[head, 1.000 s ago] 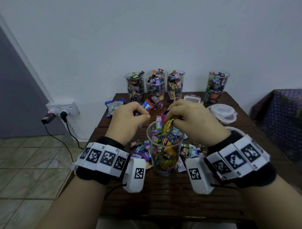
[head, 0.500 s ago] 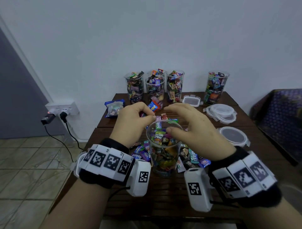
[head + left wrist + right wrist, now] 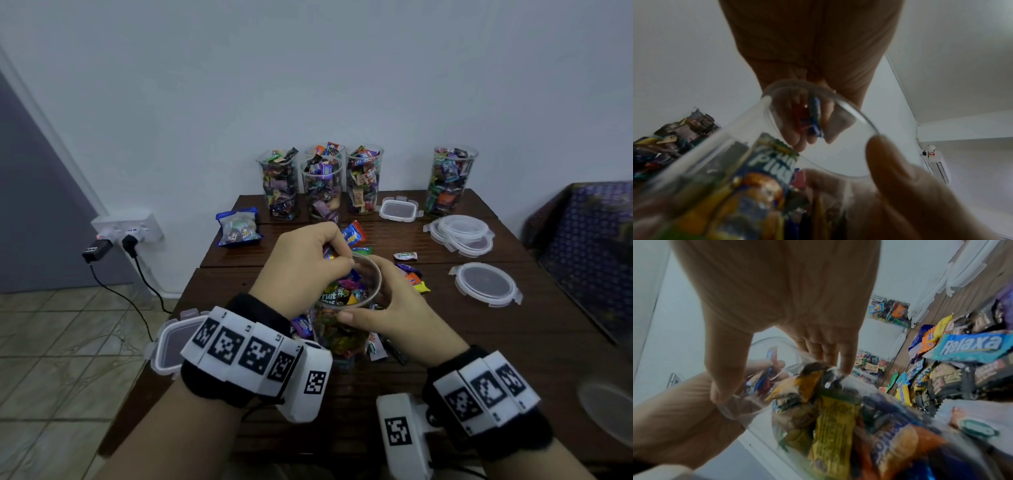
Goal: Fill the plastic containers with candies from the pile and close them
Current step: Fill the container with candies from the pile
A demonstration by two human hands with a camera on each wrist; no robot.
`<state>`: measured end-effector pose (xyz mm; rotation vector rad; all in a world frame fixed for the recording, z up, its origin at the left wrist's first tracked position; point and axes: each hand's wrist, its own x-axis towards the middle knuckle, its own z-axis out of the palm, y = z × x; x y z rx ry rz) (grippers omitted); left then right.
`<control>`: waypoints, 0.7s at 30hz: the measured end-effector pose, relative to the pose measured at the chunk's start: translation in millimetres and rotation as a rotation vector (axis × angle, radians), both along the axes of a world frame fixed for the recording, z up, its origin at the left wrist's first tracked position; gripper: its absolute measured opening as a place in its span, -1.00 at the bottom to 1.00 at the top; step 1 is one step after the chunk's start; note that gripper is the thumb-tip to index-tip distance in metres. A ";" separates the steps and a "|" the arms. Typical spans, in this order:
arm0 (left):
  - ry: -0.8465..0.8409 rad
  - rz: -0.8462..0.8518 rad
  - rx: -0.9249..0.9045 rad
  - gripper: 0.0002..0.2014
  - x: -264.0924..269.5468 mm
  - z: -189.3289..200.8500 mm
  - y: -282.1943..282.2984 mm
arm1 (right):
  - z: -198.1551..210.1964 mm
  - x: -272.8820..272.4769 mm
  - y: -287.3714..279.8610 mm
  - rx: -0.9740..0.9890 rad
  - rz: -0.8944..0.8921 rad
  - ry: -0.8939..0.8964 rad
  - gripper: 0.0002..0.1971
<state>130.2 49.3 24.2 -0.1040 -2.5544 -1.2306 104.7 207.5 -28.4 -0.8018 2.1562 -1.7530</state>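
Observation:
A clear plastic container [image 3: 342, 334], nearly full of wrapped candies, stands at the table's front middle. My right hand [image 3: 378, 301] grips it from the right, thumb [image 3: 723, 369] on the near rim and fingers [image 3: 830, 356] on the far side. My left hand [image 3: 337, 260] hovers over the container's mouth, its curled fingers pinching a few red and blue candies [image 3: 807, 120]. Loose candies from the pile [image 3: 412, 279] lie around the container's base. The pile [image 3: 962, 363] fills the right of the right wrist view.
Several filled open containers [image 3: 322, 185] stand along the wall, one more [image 3: 448, 181] at the back right. Round lids [image 3: 484, 284] and a stack of them [image 3: 459, 234] lie to the right. A rectangular lid [image 3: 399, 209] and a candy bag [image 3: 238, 228] lie behind; another rectangular lid [image 3: 171, 346] overhangs the left edge.
My right hand let its candy go into the container and moved down to grip the container's side. My left hand moved right, over the mouth, with candies in it.

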 end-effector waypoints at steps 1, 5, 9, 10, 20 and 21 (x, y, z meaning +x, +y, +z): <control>-0.009 -0.008 -0.019 -0.82 0.6 1.3 -0.2 | -0.7 -1.1 0.0 0.005 -0.006 0.001 -0.25; -0.016 -0.036 -0.082 -0.83 3.3 8.1 0.5 | -3.6 -5.2 1.2 0.001 -0.002 -0.006 -0.26; -0.012 -0.015 -0.089 -0.94 3.5 14.9 2.0 | -2.0 -6.4 3.2 0.003 0.009 -0.016 -0.31; -0.003 -0.007 -0.090 -0.97 3.6 16.7 2.5 | -1.0 -6.2 3.7 0.002 0.009 -0.016 -0.32; -0.085 -0.091 -0.323 -0.86 1.9 11.1 13.0 | 3.0 -5.7 4.8 -0.007 0.029 -0.045 -0.38; -0.071 -0.082 -0.273 -0.86 2.2 10.6 12.2 | 2.2 -6.1 5.1 -0.010 0.032 -0.045 -0.37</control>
